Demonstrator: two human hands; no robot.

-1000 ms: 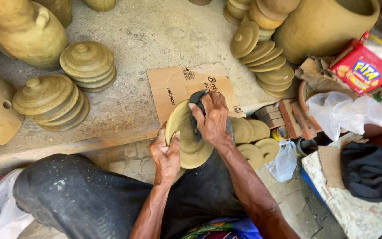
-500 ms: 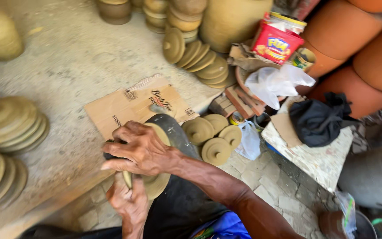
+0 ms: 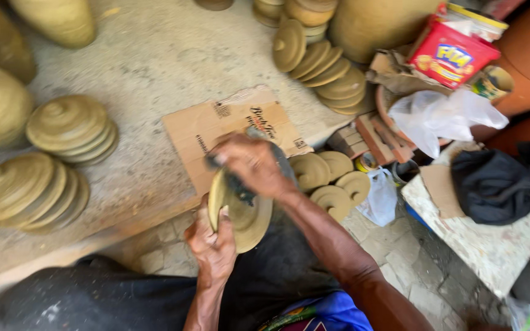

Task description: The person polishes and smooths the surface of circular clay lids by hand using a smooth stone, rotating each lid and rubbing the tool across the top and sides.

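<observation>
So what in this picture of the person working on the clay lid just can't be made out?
- Dark thing under the right hand: the hand covers most of it and motion blurs it; its kind is unclear.
- Clay lid: its far face is turned away, and the left hand covers its lower edge.
- Tall pots: tops cut off by the upper edge.
- Dark cloth: whatever lies beneath is hidden.

Pottery workshop: stacked clay lids (image 3: 72, 127) everywhere

Mustard-yellow clay lid (image 3: 243, 211) under a dark grey cloth (image 3: 240, 184).
Brown cardboard (image 3: 216, 132), a red-and-yellow packet (image 3: 452, 55), white bag (image 3: 437, 116), black cloth (image 3: 498, 184).
</observation>
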